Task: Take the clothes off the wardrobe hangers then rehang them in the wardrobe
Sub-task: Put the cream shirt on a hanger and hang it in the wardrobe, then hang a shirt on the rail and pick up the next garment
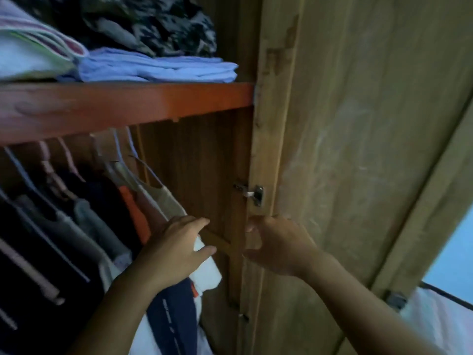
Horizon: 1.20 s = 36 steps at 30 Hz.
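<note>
— So, where are the clothes (107,216)?
— On hangers (122,152). My left hand (174,249) rests flat on the end garment, ready to lift it; my right hand (276,244) hangs loosely curled, holding nothing, by the door (358,149).

Orange-brown shelf (128,106) holding pale blue folded cloth (158,69) and dark camouflage fabric (153,24); light tan wooden door (358,149); navy and white garment (176,311).

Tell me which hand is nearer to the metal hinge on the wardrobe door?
The right hand: it is just below the metal hinge, by the door's edge. The left hand is lower and further left, on the hanging clothes.
</note>
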{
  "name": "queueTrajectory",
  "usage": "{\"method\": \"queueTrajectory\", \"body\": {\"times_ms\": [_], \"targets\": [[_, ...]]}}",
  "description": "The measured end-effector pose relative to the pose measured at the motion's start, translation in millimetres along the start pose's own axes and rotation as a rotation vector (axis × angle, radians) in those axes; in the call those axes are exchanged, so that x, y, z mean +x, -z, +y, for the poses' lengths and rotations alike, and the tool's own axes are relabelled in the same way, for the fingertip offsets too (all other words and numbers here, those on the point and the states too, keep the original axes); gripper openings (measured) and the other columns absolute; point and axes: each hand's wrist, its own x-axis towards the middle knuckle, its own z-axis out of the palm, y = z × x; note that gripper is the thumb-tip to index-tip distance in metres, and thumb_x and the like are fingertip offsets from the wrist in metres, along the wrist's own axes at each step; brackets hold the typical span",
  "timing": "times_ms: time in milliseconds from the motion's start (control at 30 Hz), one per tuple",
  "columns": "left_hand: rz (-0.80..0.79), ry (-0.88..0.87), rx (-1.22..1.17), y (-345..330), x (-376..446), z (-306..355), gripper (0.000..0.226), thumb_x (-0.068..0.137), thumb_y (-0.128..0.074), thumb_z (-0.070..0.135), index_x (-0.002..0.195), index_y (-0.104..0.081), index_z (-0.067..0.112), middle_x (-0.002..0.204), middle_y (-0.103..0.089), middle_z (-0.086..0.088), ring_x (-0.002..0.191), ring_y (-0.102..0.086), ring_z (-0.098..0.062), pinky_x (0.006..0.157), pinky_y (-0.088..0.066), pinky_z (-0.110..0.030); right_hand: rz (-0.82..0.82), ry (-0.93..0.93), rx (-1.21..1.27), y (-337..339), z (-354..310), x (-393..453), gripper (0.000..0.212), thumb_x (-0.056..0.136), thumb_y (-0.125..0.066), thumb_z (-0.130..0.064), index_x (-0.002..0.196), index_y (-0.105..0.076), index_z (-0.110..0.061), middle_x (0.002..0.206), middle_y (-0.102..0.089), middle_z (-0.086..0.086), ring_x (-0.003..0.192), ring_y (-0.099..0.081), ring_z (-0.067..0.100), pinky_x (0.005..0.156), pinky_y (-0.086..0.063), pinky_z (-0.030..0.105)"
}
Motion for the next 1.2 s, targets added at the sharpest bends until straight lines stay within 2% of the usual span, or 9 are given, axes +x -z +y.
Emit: {"method": "queueTrajectory", "body": {"times_ms": [167, 267, 467, 600, 733, 833, 933, 1067, 1200], "targets": [[-0.134, -0.101, -0.024, -27, -6, 46, 0.076, 0.083, -0.066, 0.058, 0.149, -0.032, 0.039, 0.151, -0.038, 0.014, 0.138, -0.035, -0.008, 0.108, -0.038, -0.03, -0.061, -0.113, -0.012, -2, 41, -51, 0.053, 0.083, -0.069, -0.049, 0.13, -0.05, -0.038, 0.125, -0.061, -0.009, 0.107, -0.062, 0.015, 0.085, -0.054, 0.032], [-0.245, -0.14, -0.04, -46, -10, 73, 0.083, 0.081, -0.07, 0.057, 0.15, -0.025, 0.044, 0.154, -0.031, 0.017, 0.14, -0.03, -0.007, 0.106, -0.035, -0.029, -0.01, -0.224, -0.021, -8, 64, -90, 0.056, 0.082, -0.071, -0.05, 0.132, -0.049, -0.037, 0.125, -0.06, -0.012, 0.109, -0.061, 0.012, 0.086, -0.051, 0.029], [-0.406, -0.192, -0.123, -92, -17, 134, 0.084, 0.079, -0.073, 0.055, 0.149, -0.027, 0.045, 0.154, -0.032, 0.02, 0.137, -0.033, -0.006, 0.102, -0.034, -0.023, 0.026, -0.392, -0.029, -12, 114, -176, 0.031, 0.091, -0.063, -0.043, 0.117, -0.055, -0.027, 0.11, -0.066, -0.006, 0.092, -0.066, 0.014, 0.076, -0.053, 0.027], [-0.408, -0.26, -0.128, -118, -22, 180, 0.075, 0.079, -0.07, 0.061, 0.144, -0.036, 0.049, 0.144, -0.045, 0.021, 0.123, -0.048, -0.003, 0.101, -0.045, -0.027, -0.036, -0.436, 0.03, -5, 148, -221, 0.042, 0.092, -0.061, -0.044, 0.127, -0.05, -0.025, 0.119, -0.063, -0.002, 0.099, -0.064, 0.018, 0.085, -0.055, 0.033], [-0.347, -0.435, -0.158, -145, -28, 233, 0.063, 0.08, -0.067, 0.06, 0.138, -0.044, 0.048, 0.139, -0.05, 0.023, 0.12, -0.043, 0.008, 0.099, -0.041, -0.02, -0.046, -0.521, 0.062, -2, 179, -263, 0.048, 0.091, -0.064, -0.048, 0.129, -0.049, -0.024, 0.121, -0.062, -0.001, 0.101, -0.063, 0.018, 0.088, -0.054, 0.035], [-0.385, -0.524, -0.133, -169, -28, 270, 0.067, 0.08, -0.064, 0.063, 0.14, -0.039, 0.049, 0.143, -0.046, 0.024, 0.125, -0.04, 0.005, 0.099, -0.038, -0.021, -0.01, -0.617, 0.02, -4, 201, -294, 0.052, 0.09, -0.064, -0.049, 0.131, -0.048, -0.022, 0.12, -0.061, 0.0, 0.102, -0.062, 0.02, 0.088, -0.053, 0.035], [-0.51, -0.555, -0.102, -192, -27, 300, 0.073, 0.081, -0.063, 0.064, 0.145, -0.033, 0.047, 0.148, -0.041, 0.018, 0.134, -0.037, -0.006, 0.104, -0.038, -0.031, 0.052, -0.697, 0.0, -10, 216, -323, 0.046, 0.091, -0.061, -0.05, 0.126, -0.051, -0.022, 0.114, -0.061, -0.001, 0.102, -0.061, 0.02, 0.08, -0.046, 0.03], [-0.603, -0.609, -0.037, -225, -26, 334, 0.077, 0.079, -0.054, 0.074, 0.146, -0.034, 0.042, 0.138, -0.052, 0.011, 0.12, -0.052, -0.01, 0.096, -0.049, -0.034, 0.087, -0.811, -0.001, -23, 226, -357, 0.046, 0.09, -0.06, -0.05, 0.125, -0.051, -0.021, 0.11, -0.061, 0.001, 0.101, -0.06, 0.023, 0.072, -0.038, 0.03], [-0.684, -0.781, 0.024, -252, -21, 365, 0.078, 0.08, -0.051, 0.076, 0.148, -0.033, 0.042, 0.144, -0.05, 0.011, 0.126, -0.051, -0.011, 0.097, -0.045, -0.032, 0.1, -0.971, -0.003, -34, 232, -383, 0.057, 0.088, -0.061, -0.048, 0.132, -0.04, -0.018, 0.108, -0.061, 0.005, 0.098, -0.06, 0.028, 0.069, -0.042, 0.036]]}}
